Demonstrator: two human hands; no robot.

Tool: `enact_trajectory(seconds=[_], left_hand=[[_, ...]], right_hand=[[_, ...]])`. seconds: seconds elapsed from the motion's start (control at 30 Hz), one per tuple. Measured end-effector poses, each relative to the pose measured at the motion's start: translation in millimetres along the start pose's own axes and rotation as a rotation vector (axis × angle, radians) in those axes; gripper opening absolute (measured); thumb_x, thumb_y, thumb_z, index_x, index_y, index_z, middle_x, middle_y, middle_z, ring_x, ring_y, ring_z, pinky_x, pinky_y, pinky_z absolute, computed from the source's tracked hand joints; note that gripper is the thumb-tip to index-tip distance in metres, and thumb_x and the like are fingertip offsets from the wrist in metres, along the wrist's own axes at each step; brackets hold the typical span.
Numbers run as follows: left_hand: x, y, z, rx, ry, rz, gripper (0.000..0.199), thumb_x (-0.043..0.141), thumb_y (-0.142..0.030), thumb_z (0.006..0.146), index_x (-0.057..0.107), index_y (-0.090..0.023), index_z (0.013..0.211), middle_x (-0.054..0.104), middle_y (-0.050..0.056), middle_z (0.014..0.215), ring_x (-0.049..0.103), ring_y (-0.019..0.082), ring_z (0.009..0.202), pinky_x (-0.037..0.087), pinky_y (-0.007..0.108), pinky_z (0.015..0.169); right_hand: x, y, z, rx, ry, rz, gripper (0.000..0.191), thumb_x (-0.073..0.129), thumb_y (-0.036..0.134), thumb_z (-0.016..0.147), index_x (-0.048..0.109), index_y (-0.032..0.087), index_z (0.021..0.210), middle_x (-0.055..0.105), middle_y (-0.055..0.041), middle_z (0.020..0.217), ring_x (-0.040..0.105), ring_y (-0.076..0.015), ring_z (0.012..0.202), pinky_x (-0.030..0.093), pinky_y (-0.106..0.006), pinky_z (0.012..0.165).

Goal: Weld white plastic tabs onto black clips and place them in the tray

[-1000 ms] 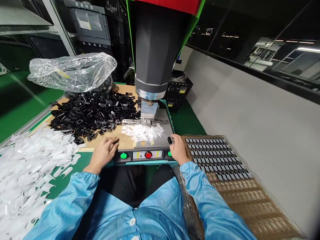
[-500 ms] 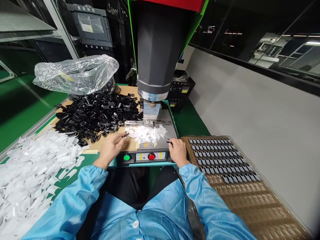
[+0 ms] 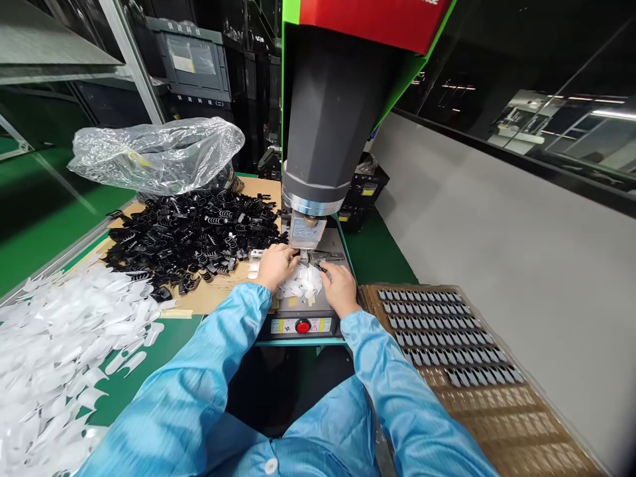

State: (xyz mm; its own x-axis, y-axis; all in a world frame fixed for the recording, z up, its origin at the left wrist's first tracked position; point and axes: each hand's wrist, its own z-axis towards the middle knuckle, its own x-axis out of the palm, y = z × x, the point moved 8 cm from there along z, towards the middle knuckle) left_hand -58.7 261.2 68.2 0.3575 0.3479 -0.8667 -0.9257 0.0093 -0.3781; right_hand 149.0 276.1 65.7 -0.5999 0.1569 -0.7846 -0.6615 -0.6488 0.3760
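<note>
My left hand (image 3: 278,266) is at the metal fixture (image 3: 325,256) under the press head, fingers closed around a small black plastic part mostly hidden by them. To the right, my right hand (image 3: 340,289) pinches another small black plastic part (image 3: 322,267) at the fixture's front. Between the hands, a small heap of white plastic pieces (image 3: 301,283) lies on the machine's grey plate. The clear block (image 3: 307,230) of the press head hangs just above the fixture.
Left of the machine lie a black parts pile (image 3: 193,232) and a large white pieces pile (image 3: 54,344). A clear plastic bag (image 3: 159,156) stands behind. At right is a tray (image 3: 497,404) with rows of grey-and-black parts. A red button (image 3: 303,326) faces me.
My left hand has moved right and forward from the plate's left edge to the fixture. My right hand has moved forward and inward with its black part. The view has shifted slightly.
</note>
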Motion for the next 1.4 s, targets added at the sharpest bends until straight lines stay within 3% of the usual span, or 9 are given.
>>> enact_trajectory(seconds=[0.13,0.27,0.43,0.6,0.7,0.8,0.93,1.03,1.4], left_hand=[[-1.7,-7,-6,0.064,0.029,0.094,0.036,0.058,-0.043,0.106,0.075,-0.025,0.131,0.071,0.012,0.128,0.057,0.033,0.123,0.045,0.046,0.099],[-0.1,-5,-7,0.068,0.071,0.114,0.037,0.054,-0.042,0.107,0.072,-0.027,0.135,0.068,0.013,0.128,0.056,0.033,0.124,0.044,0.047,0.099],[3.6,-5,-5,0.076,0.094,0.129,0.036,0.054,-0.041,0.106,0.071,-0.024,0.132,0.067,0.015,0.127,0.055,0.035,0.124,0.046,0.049,0.101],[-6.3,-4,-7,0.055,0.082,0.029,0.04,0.063,-0.042,0.101,0.069,-0.024,0.137,0.065,0.015,0.138,0.056,0.035,0.13,0.046,0.05,0.11],[-26.3,10,-28,0.046,0.007,-0.075,0.05,0.062,-0.045,0.102,0.062,-0.023,0.146,0.063,0.014,0.145,0.056,0.034,0.135,0.045,0.05,0.116],[-41.8,34,-74,0.058,-0.037,-0.127,0.055,0.059,-0.05,0.103,0.058,-0.024,0.151,0.062,0.013,0.147,0.055,0.033,0.138,0.044,0.051,0.12],[-37.4,71,-152,0.018,0.035,-0.061,0.071,0.072,-0.055,0.092,0.054,-0.026,0.155,0.053,0.015,0.157,0.049,0.038,0.147,0.043,0.057,0.122],[-27.4,82,-189,0.018,0.108,0.012,0.081,0.077,-0.051,0.087,0.05,-0.026,0.159,0.046,0.017,0.165,0.044,0.041,0.152,0.04,0.061,0.124],[-28.9,81,-187,-0.048,0.127,0.027,0.073,0.075,-0.047,0.088,0.054,-0.033,0.156,0.052,0.014,0.162,0.047,0.039,0.151,0.041,0.06,0.123]], right_hand=[[28,17,38,0.007,0.044,-0.085,0.028,0.057,0.029,0.107,0.073,0.021,0.129,0.077,-0.0104,0.123,0.064,-0.0298,0.111,0.046,-0.041,0.1],[46,29,47,0.027,0.077,-0.22,0.029,0.053,0.034,0.11,0.072,0.022,0.128,0.076,-0.0131,0.116,0.059,-0.0318,0.109,0.041,-0.043,0.096],[46,45,45,-0.04,0.087,-0.295,0.034,0.054,0.03,0.107,0.065,0.022,0.139,0.07,-0.0153,0.129,0.053,-0.0341,0.118,0.04,-0.046,0.099],[31,39,44,0.003,0.121,-0.194,0.04,0.06,0.03,0.102,0.065,0.023,0.14,0.067,-0.0145,0.135,0.053,-0.0347,0.125,0.046,-0.048,0.103],[4,22,20,-0.002,0.024,-0.041,0.045,0.058,0.027,0.1,0.063,0.021,0.144,0.064,-0.0135,0.145,0.053,-0.0328,0.132,0.047,-0.049,0.112],[-24,-6,-31,-0.006,-0.036,0.017,0.039,0.056,0.029,0.1,0.069,0.022,0.137,0.067,-0.0123,0.141,0.056,-0.0322,0.131,0.046,-0.052,0.117],[-45,-46,-104,0.049,0.025,-0.038,0.045,0.058,0.035,0.1,0.066,0.024,0.142,0.066,-0.0121,0.146,0.054,-0.0344,0.139,0.045,-0.058,0.119],[-46,-58,-135,0.048,0.099,-0.073,0.053,0.056,0.032,0.099,0.059,0.027,0.152,0.061,-0.0091,0.155,0.05,-0.0336,0.145,0.045,-0.058,0.12],[-38,-55,-144,0.088,0.022,-0.096,0.056,0.052,0.022,0.098,0.057,0.031,0.154,0.058,-0.0093,0.157,0.055,-0.0328,0.142,0.049,-0.058,0.117]])
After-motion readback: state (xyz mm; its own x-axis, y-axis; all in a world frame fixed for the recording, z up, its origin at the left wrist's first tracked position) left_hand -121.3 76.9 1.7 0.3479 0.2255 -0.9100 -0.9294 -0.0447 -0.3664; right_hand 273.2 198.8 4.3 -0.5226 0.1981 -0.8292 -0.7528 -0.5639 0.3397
